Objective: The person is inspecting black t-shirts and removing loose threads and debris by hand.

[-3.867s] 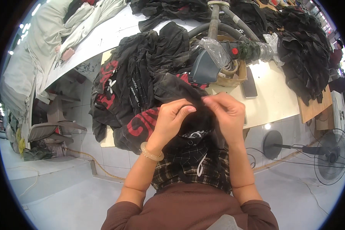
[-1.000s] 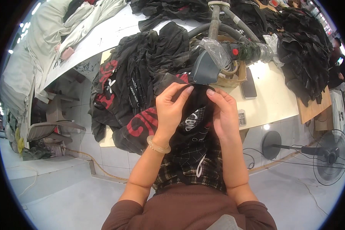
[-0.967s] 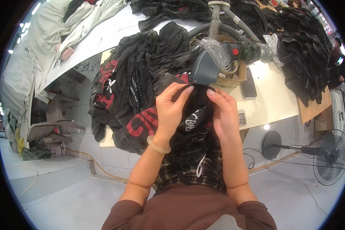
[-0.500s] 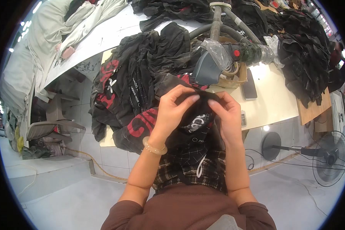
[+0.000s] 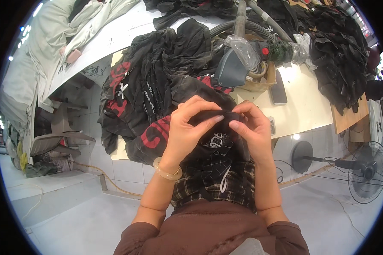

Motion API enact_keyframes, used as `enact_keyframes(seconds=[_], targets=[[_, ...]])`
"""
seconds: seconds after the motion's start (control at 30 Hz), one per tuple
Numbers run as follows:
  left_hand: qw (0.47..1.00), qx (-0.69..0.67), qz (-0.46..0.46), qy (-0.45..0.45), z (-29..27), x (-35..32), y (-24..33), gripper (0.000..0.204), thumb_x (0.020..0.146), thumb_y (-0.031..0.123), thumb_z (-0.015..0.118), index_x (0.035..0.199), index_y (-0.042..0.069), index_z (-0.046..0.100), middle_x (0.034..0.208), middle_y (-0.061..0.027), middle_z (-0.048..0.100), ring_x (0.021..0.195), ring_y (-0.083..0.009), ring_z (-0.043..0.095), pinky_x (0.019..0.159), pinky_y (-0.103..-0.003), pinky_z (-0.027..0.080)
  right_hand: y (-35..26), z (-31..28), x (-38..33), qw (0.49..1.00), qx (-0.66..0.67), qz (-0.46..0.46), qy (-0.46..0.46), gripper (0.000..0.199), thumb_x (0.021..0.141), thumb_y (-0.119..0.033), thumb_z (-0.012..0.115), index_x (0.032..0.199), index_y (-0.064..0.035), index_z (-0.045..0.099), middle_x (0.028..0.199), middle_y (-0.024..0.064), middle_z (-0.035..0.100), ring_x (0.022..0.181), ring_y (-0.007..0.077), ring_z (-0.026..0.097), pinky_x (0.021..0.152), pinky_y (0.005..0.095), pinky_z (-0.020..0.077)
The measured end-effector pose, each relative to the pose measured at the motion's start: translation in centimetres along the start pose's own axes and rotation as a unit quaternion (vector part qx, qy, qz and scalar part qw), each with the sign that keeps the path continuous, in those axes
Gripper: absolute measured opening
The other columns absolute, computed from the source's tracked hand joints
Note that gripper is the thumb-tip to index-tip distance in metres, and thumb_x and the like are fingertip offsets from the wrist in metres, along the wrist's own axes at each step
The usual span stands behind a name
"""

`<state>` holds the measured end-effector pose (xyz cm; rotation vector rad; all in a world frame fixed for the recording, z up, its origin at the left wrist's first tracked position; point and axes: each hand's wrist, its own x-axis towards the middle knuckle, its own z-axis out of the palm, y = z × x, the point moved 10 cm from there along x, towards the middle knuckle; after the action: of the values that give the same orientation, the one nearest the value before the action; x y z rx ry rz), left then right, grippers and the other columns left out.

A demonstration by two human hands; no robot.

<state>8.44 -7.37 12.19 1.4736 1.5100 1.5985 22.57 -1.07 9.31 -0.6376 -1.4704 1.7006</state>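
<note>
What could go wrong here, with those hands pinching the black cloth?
The black cloth might slip, since the left hand and right hand seem to hold it only by the fingertips. The pile of dark clothes overhangs the front edge of the table, so part could slide off.

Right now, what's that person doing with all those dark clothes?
A person sits with both bare hands on one black cloth with white print. The left hand and right hand pinch its upper edge close together, and the rest hangs down toward the lap. Just beyond the hands is a grey machine head, and to the left a heap of dark clothes with red print lies on the table.
</note>
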Motion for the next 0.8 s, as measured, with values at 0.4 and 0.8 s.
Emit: enact_keyframes(seconds=[0.4, 0.8], targets=[[0.993, -0.019, -0.095, 0.072, -0.2, 1.7, -3.7, 0.016, 0.075, 0.001, 0.076, 0.085, -0.003, 0.064, 0.078, -0.0017, 0.062, 0.072, -0.0082, 0.057, 0.067, -0.023, 0.046, 1.5, -2.5, 2.0, 0.99, 0.028, 0.021, 0.134, 0.012, 0.085, -0.006, 0.071, 0.081, -0.0018, 0.06, 0.075, -0.0041, 0.058, 0.068, 0.0016, 0.048, 0.063, 0.0172, 0.0386], [0.993, -0.023, -0.113, -0.022, 1.3, 1.2, -4.2, 0.014, 0.079, 0.001, 0.072, 0.09, -0.005, 0.066, 0.079, -0.0004, 0.067, 0.075, -0.0056, 0.058, 0.069, -0.021, 0.047, -3.8, -3.5, 0.5, 0.942, -0.285, -0.128, 0.12, 0.023, 0.08, -0.011, 0.071, 0.101, -0.0031, 0.064, 0.096, 0.0034, 0.059, 0.089, 0.0152, 0.054, 0.077, 0.0264, 0.0414]])
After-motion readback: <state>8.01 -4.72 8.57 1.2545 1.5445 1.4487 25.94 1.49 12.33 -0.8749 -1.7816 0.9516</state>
